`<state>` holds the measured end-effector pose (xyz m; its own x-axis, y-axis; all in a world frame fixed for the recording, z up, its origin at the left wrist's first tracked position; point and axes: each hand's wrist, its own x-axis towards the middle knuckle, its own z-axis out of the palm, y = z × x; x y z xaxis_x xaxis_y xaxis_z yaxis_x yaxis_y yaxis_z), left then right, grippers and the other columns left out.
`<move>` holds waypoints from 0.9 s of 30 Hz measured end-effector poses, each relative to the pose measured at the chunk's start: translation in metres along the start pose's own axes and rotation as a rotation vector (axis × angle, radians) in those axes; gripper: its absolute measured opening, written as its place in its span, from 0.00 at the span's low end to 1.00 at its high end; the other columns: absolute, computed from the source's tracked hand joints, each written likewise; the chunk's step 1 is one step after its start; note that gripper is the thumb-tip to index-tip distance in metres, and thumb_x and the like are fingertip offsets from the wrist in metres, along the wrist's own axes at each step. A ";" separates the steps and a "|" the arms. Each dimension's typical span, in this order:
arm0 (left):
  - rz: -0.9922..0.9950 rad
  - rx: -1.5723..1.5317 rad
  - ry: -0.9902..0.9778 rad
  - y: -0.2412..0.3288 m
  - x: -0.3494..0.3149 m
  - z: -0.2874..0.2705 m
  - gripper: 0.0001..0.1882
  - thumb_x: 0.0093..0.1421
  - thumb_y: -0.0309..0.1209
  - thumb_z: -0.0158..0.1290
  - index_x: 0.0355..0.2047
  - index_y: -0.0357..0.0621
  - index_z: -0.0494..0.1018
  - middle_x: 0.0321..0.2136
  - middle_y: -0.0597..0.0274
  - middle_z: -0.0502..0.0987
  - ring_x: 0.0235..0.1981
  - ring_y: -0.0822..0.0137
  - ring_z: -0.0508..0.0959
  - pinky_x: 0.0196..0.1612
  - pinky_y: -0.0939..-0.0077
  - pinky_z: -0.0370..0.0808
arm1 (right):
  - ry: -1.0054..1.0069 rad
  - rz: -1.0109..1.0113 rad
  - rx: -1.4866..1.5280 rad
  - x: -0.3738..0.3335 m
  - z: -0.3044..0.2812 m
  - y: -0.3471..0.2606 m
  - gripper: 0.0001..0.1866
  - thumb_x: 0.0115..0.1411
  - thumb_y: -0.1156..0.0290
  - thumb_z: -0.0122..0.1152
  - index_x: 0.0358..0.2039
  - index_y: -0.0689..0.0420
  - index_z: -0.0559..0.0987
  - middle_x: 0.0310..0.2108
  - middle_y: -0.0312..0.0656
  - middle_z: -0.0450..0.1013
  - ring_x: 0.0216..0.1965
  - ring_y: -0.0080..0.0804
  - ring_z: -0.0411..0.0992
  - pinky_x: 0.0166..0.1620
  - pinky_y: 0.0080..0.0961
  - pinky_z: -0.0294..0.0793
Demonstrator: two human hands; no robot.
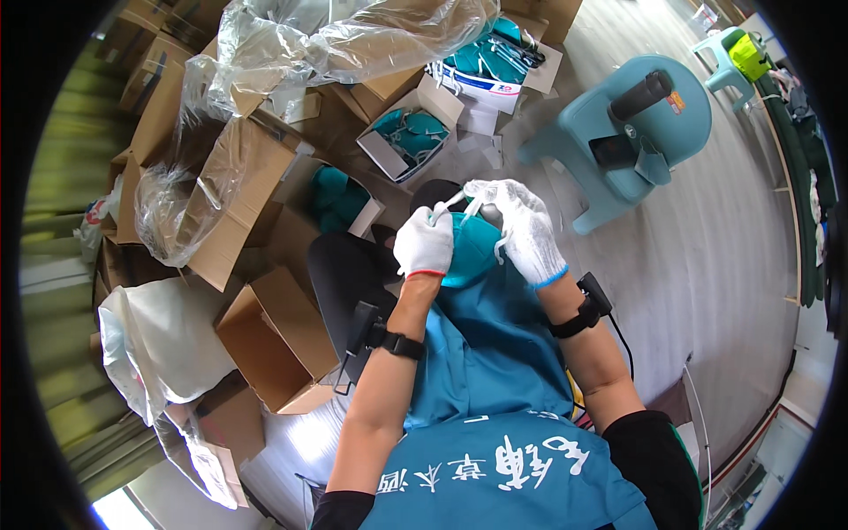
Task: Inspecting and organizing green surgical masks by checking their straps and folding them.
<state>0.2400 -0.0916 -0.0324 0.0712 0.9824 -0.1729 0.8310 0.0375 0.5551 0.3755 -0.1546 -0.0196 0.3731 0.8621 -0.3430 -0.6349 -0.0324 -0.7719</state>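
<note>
A teal cup-shaped face mask point(473, 251) with white straps is held in front of my lap, over my blue apron point(495, 353). My left hand point(426, 241), in a white knit glove with a red cuff edge, grips the mask's left side and a strap. My right hand point(521, 223), in a white glove with a blue cuff edge, pinches the white strap at the mask's upper right, fingers bent. A strap end hangs below the right fingers. The mask's inner side is hidden.
Ahead, a white box point(375, 155) and a larger white carton point(477, 93) hold more teal masks. Open cardboard boxes point(278, 340) and clear plastic sheeting point(353, 44) crowd the left. At the right stands a blue-green plastic chair point(574, 110) bearing a dark cylinder point(640, 95).
</note>
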 end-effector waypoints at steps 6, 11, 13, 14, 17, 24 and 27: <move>-0.044 -0.094 0.003 -0.005 0.022 0.022 0.21 0.54 0.47 0.57 0.17 0.41 0.75 0.18 0.45 0.74 0.23 0.47 0.77 0.28 0.60 0.72 | -0.310 -0.461 -0.481 -0.011 0.004 0.018 0.11 0.69 0.68 0.49 0.32 0.59 0.74 0.26 0.32 0.69 0.27 0.18 0.67 0.30 0.15 0.66; 0.203 0.027 0.217 -0.018 0.017 0.033 0.20 0.57 0.46 0.56 0.17 0.45 0.74 0.17 0.50 0.74 0.22 0.48 0.77 0.25 0.59 0.72 | -0.300 -0.005 -0.357 -0.095 0.011 -0.003 0.14 0.68 0.63 0.52 0.27 0.57 0.73 0.22 0.30 0.66 0.23 0.14 0.61 0.26 0.13 0.60; 0.204 -0.007 0.218 -0.021 0.019 0.034 0.18 0.58 0.45 0.55 0.18 0.47 0.76 0.17 0.50 0.74 0.23 0.47 0.77 0.25 0.59 0.72 | -0.310 0.031 -0.468 -0.114 0.012 -0.011 0.16 0.67 0.62 0.53 0.27 0.60 0.73 0.23 0.32 0.67 0.25 0.16 0.63 0.29 0.14 0.63; 0.184 -0.052 0.204 -0.022 0.023 0.033 0.18 0.57 0.45 0.55 0.18 0.47 0.76 0.18 0.50 0.74 0.23 0.47 0.77 0.25 0.59 0.72 | -0.346 -0.110 -0.599 -0.118 0.012 -0.012 0.17 0.68 0.61 0.53 0.26 0.60 0.73 0.23 0.33 0.67 0.25 0.17 0.63 0.30 0.16 0.64; 0.208 -0.055 0.243 -0.020 0.018 0.030 0.18 0.57 0.44 0.55 0.17 0.47 0.75 0.16 0.50 0.73 0.20 0.47 0.76 0.24 0.60 0.71 | -0.291 -0.061 -0.599 -0.130 0.015 -0.021 0.16 0.67 0.67 0.51 0.23 0.62 0.74 0.21 0.41 0.70 0.25 0.33 0.69 0.32 0.24 0.69; 0.253 -0.105 0.308 -0.034 0.012 0.036 0.16 0.57 0.41 0.55 0.15 0.49 0.76 0.17 0.54 0.76 0.20 0.51 0.77 0.24 0.60 0.72 | -0.171 -0.012 -0.577 -0.147 0.028 -0.037 0.16 0.68 0.65 0.52 0.24 0.60 0.74 0.22 0.32 0.67 0.25 0.18 0.64 0.30 0.17 0.65; 0.219 -0.132 0.209 -0.020 0.001 0.035 0.14 0.56 0.42 0.54 0.18 0.51 0.78 0.19 0.53 0.77 0.24 0.49 0.78 0.29 0.56 0.74 | -0.084 0.014 -0.605 -0.158 0.020 -0.039 0.17 0.68 0.63 0.52 0.23 0.59 0.74 0.19 0.31 0.66 0.21 0.18 0.63 0.26 0.18 0.65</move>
<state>0.2427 -0.0983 -0.0727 0.1143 0.9855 0.1252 0.7289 -0.1688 0.6634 0.3278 -0.2792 0.0757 0.2976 0.8954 -0.3312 -0.1329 -0.3046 -0.9431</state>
